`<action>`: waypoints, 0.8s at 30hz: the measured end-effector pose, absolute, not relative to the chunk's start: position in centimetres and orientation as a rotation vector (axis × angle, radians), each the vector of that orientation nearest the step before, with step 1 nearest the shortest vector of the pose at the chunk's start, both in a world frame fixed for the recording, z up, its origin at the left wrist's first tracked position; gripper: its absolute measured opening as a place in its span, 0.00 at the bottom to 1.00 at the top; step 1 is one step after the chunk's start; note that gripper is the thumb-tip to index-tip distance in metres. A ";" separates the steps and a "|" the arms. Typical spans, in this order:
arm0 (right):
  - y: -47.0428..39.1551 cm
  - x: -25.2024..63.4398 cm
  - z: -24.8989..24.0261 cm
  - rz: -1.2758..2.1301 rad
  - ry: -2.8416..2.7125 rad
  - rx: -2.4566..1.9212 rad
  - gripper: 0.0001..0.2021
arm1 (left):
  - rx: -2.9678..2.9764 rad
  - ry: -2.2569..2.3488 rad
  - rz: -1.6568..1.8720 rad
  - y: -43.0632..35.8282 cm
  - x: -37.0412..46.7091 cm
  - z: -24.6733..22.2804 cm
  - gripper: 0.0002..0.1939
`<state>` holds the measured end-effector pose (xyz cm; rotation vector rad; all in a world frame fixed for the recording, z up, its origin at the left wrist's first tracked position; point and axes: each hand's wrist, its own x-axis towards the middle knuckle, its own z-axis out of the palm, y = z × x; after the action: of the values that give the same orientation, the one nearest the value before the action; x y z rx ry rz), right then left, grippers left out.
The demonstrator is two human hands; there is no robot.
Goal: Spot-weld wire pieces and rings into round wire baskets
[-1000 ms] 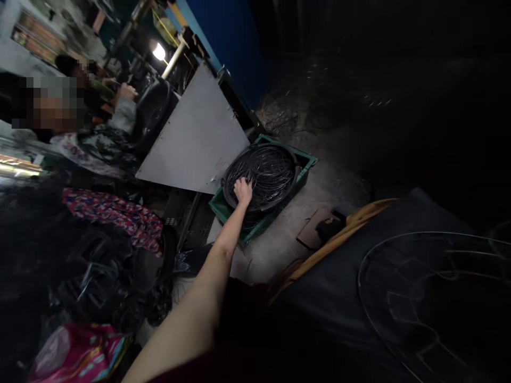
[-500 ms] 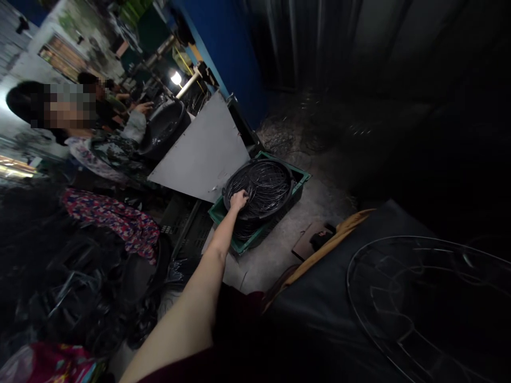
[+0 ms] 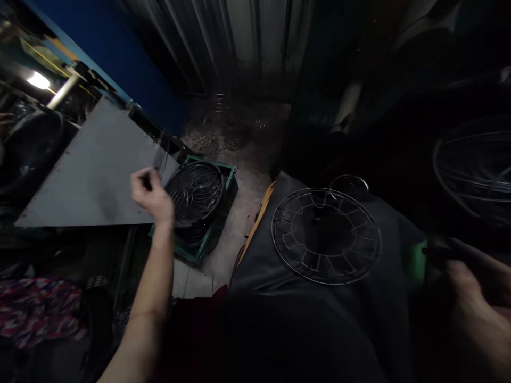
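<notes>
My left hand [image 3: 151,194] is raised, fingers pinched, beside a round dark basin [image 3: 221,194] full of thin bent wires [image 3: 195,186]. Faint blurred wires [image 3: 162,154] stick up from its fingertips. The basin sits in a green crate [image 3: 205,247]. At the right edge my right hand [image 3: 475,311], dim and smeared, is closed around a dark object [image 3: 443,250] whose kind I cannot make out. Between the hands, a round wire frame [image 3: 375,239] with an inner ring of bent wires lies on a black-covered surface [image 3: 263,271].
A grey sheet panel [image 3: 91,170] slopes beside the crate. A small metal ring [image 3: 361,181] lies behind the wire frame. More round wirework [image 3: 479,175] shows dimly at far right. Flowered cloth [image 3: 40,308] is low left, and a lamp [image 3: 38,80] shines upper left.
The view has swung right. My left hand has come up out of the basin with what look like thin wires. My right hand has come into view, and the wire frame now shows whole.
</notes>
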<state>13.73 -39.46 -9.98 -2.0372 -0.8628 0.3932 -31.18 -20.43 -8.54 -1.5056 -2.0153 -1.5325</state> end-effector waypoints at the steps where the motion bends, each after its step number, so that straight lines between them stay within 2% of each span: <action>1: -38.9 13.4 -9.6 0.417 -0.809 -2.035 0.22 | -1.736 -1.869 -1.530 -21.9 -27.9 -8.2 0.11; 3: -37.5 12.9 -8.9 0.576 -0.722 -1.954 0.26 | -2.290 -1.507 -1.404 -25.0 -21.1 -8.1 0.14; 6: -36.0 13.0 -8.8 1.035 -0.627 -1.658 0.38 | -3.155 -0.656 -1.007 -28.6 -13.5 -8.5 0.07; 7: -35.8 13.1 -9.0 1.150 -0.562 -1.585 0.39 | -3.327 -0.441 -0.883 -29.4 -12.2 -8.7 0.09; 9: -35.8 13.3 -9.8 1.214 -0.392 -1.566 0.36 | -3.486 -0.247 -0.795 -30.1 -11.3 -9.4 0.11; 11: -36.1 13.1 -10.6 1.098 -0.246 -1.598 0.26 | -3.507 -0.448 -0.889 -30.0 -11.9 -10.4 0.09; 13: -36.2 12.4 -11.1 0.978 -0.193 -1.578 0.21 | -3.502 -0.899 -1.066 -29.5 -13.0 -11.3 0.03; 14: -36.0 11.9 -11.2 0.938 -0.188 -1.559 0.21 | -3.521 -1.152 -1.175 -29.2 -13.4 -11.7 0.06; 17: -35.1 10.8 -11.2 0.890 -0.228 -1.581 0.23 | -3.626 -1.851 -1.578 -28.5 -13.4 -12.8 0.24; 19: -34.6 10.6 -11.3 0.864 -0.357 -1.667 0.22 | -3.480 -2.281 -1.819 -28.0 -12.7 -13.4 0.32; 21: -34.5 10.7 -11.5 0.781 -0.545 -1.804 0.18 | -3.243 -2.578 -1.768 -27.2 -11.8 -13.9 0.31; 24: -35.0 11.1 -11.9 0.553 -0.793 -2.068 0.16 | -3.193 -2.457 -1.254 -25.6 -10.9 -14.2 0.22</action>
<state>11.06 -35.04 -11.93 -2.0677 -0.7932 0.5533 -10.88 -25.58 -14.16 -3.1928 -2.4573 -1.2540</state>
